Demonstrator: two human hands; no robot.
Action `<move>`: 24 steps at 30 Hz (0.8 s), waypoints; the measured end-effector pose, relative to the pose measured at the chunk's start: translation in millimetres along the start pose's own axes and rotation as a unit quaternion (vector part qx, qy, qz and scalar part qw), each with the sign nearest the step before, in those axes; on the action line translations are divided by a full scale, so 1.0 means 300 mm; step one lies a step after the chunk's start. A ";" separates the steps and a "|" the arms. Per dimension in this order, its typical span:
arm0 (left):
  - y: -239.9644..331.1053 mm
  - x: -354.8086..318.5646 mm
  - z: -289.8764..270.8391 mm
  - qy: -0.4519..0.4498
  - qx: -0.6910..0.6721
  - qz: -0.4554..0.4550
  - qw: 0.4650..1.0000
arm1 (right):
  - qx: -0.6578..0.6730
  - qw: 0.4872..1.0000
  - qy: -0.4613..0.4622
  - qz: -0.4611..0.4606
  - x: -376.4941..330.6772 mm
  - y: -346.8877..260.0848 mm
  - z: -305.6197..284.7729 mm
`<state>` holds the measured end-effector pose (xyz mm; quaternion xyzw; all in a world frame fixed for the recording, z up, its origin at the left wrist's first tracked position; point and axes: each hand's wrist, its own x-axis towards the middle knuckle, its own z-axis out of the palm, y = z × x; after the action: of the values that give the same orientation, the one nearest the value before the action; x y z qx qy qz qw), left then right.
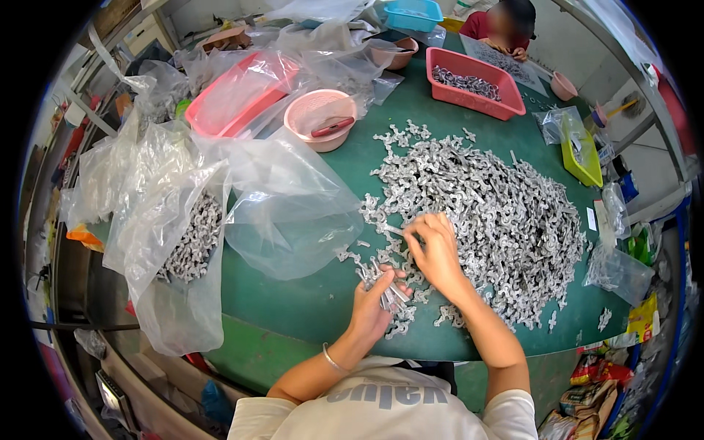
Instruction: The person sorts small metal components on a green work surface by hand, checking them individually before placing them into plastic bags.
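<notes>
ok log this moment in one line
left hand: holding metal pieces; right hand: over left part of pile; bagged pieces: left of pile

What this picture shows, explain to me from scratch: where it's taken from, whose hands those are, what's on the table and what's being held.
There is no robot here, just a person working with two bare hands. A wide camera on that person's head looks down, so straight edges bend near the rim.

On the green table lies a big heap of small silvery parts. The left hand holds a bunch of slim silvery strips; the right hand, by the heap's near-left edge, seems to pinch a slim pale piece.

To the left, a clear plastic bag contains more parts. Farther back stands a pink tub, and another person sits beyond it.
</notes>
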<state>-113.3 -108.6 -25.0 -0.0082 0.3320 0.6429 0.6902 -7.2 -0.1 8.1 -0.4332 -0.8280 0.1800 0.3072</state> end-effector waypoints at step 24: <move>-0.102 0.024 0.056 -0.039 0.024 -0.060 0.997 | -0.134 0.960 0.206 0.138 -0.404 0.170 -0.368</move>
<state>-78.8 -100.3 -28.0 0.0135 0.3188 0.5924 0.7398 149.9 -68.3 19.1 -0.6083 -0.6955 0.0155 0.3822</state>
